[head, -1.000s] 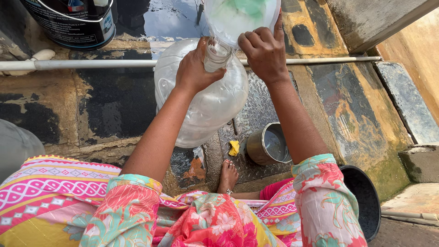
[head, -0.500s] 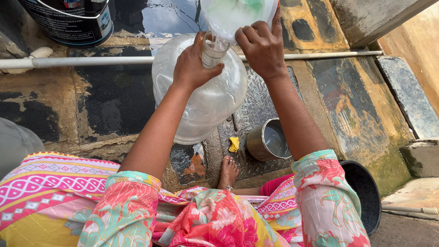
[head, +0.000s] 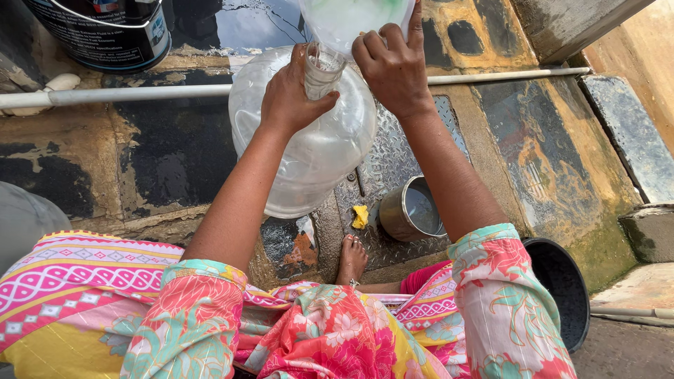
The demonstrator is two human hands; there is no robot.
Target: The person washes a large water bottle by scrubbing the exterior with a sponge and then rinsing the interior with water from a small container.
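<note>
A large clear plastic water jug (head: 316,147) stands on a wet metal tread plate (head: 393,168). My left hand (head: 291,91) grips the jug's neck. My right hand (head: 393,63) holds a translucent white container (head: 351,21) with a green tint, tilted over the jug's mouth; a thin stream of water appears to fall into the neck. My bare foot (head: 349,260) rests on the wet ground just below the jug.
A steel cup (head: 411,210) and a yellow scrap (head: 359,216) lie right of the jug. A grey pipe (head: 140,95) crosses behind it. A dark paint bucket (head: 98,31) stands top left, a black tub (head: 562,295) bottom right, concrete steps at right.
The view has shifted slightly; the tilted container and both hands sit a little higher in the frame. The jug has not moved and both grips are unchanged.
</note>
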